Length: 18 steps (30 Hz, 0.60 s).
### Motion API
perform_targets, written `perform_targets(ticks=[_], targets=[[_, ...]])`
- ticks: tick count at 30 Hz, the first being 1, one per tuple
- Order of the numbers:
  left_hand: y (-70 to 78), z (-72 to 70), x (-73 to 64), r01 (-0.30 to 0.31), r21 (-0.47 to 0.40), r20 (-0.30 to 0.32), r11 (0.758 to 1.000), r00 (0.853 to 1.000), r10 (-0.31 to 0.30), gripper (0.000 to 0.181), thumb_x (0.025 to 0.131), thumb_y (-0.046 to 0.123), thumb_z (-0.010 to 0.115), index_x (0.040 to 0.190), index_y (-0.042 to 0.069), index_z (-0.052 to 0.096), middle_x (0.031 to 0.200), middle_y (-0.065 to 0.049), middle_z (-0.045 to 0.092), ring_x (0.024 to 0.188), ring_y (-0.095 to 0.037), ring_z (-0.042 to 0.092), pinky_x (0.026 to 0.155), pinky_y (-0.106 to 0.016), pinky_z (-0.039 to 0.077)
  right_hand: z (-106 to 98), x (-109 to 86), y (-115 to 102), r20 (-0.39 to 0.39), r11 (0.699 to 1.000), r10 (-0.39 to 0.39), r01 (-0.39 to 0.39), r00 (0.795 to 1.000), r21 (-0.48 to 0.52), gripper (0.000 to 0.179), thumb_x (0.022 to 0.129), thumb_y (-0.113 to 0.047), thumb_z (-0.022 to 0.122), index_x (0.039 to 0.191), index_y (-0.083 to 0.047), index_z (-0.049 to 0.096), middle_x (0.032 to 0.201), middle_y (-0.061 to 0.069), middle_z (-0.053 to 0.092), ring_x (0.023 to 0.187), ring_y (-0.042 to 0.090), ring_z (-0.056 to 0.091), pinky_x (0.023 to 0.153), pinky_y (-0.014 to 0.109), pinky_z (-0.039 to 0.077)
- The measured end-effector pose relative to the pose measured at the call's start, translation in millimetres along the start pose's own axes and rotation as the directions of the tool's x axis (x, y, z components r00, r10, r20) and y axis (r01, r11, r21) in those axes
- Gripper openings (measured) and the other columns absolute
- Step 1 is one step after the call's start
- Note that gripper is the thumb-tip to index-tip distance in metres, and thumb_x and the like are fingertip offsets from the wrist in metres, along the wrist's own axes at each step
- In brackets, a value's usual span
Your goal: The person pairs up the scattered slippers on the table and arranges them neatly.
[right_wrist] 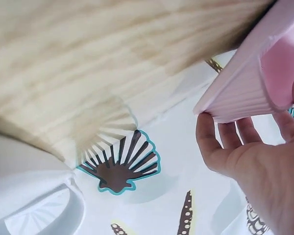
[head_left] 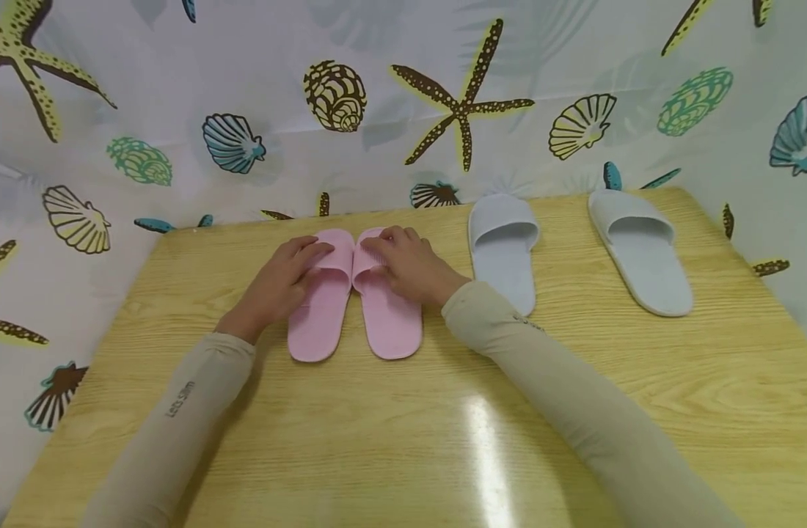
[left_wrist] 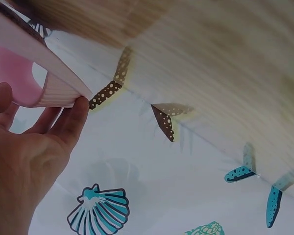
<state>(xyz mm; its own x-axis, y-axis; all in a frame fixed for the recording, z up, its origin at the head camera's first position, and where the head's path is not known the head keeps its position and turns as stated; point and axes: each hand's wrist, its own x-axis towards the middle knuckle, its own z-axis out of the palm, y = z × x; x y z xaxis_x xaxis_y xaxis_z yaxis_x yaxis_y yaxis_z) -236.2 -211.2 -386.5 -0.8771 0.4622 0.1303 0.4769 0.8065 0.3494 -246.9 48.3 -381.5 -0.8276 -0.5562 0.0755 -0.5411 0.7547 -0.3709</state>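
Two pink slippers lie side by side on the wooden table, their toe ends pointing to the back and their straps meeting in the middle. My left hand (head_left: 279,282) grips the left pink slipper (head_left: 315,330) by its strap, fingers over the top and thumb by the opening. On the right pink slipper (head_left: 394,330), my right hand (head_left: 413,269) holds the strap in a similar way. Both wrist views show fingertips along the ribbed outside of each strap, the left slipper's strap (left_wrist: 56,93) and the right slipper's strap (right_wrist: 240,98).
To the right of the pink pair stands a white slipper (head_left: 505,268), partly behind my right sleeve. Another white slipper (head_left: 651,275) lies farther right, angled. A curtain (head_left: 265,66) printed with shells and starfish borders the back of the wooden table (head_left: 351,440).
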Motion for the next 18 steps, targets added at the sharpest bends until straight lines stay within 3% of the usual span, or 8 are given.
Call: perform_targets(ticks=[6,14,18], targets=[[-2.3,-2.7,4.2,-0.002,-0.006,0.003,1.0,1.0,0.002,0.042,0.103,0.011,0.044,0.144,0.015,0.048,0.155,-0.02,0.036,0.144,-0.041,0.033,0.118,-0.058,0.027,2.0,5.7,2.4,-0.003,1.0,0.013,-0.013,1.0,-0.005,0.056,0.1,-0.051,0.051,0.148,-0.024,0.043,0.147,0.013,0.044,0.134,0.036,0.041,0.106,0.055,0.038],[-9.6,-3.7,12.5,0.025,-0.002,0.008,1.0,1.0,-0.025,0.045,0.1,0.008,0.04,0.144,0.012,0.048,0.153,-0.019,0.039,0.143,-0.04,0.035,0.119,-0.057,0.026,2.9,13.9,8.2,-0.009,0.998,0.013,-0.013,1.0,0.069,0.052,0.099,-0.051,0.053,0.144,-0.026,0.05,0.147,0.01,0.044,0.134,0.032,0.04,0.107,0.053,0.035],[-11.8,-4.3,18.7,0.031,-0.02,0.021,0.999,0.999,-0.03,0.045,0.101,0.009,0.04,0.145,0.013,0.047,0.154,-0.017,0.038,0.145,-0.039,0.033,0.12,-0.057,0.025,0.9,17.3,10.7,-0.022,0.999,0.016,-0.015,1.0,0.034,0.047,0.101,-0.047,0.052,0.143,-0.026,0.051,0.144,0.011,0.046,0.132,0.033,0.042,0.105,0.052,0.038]])
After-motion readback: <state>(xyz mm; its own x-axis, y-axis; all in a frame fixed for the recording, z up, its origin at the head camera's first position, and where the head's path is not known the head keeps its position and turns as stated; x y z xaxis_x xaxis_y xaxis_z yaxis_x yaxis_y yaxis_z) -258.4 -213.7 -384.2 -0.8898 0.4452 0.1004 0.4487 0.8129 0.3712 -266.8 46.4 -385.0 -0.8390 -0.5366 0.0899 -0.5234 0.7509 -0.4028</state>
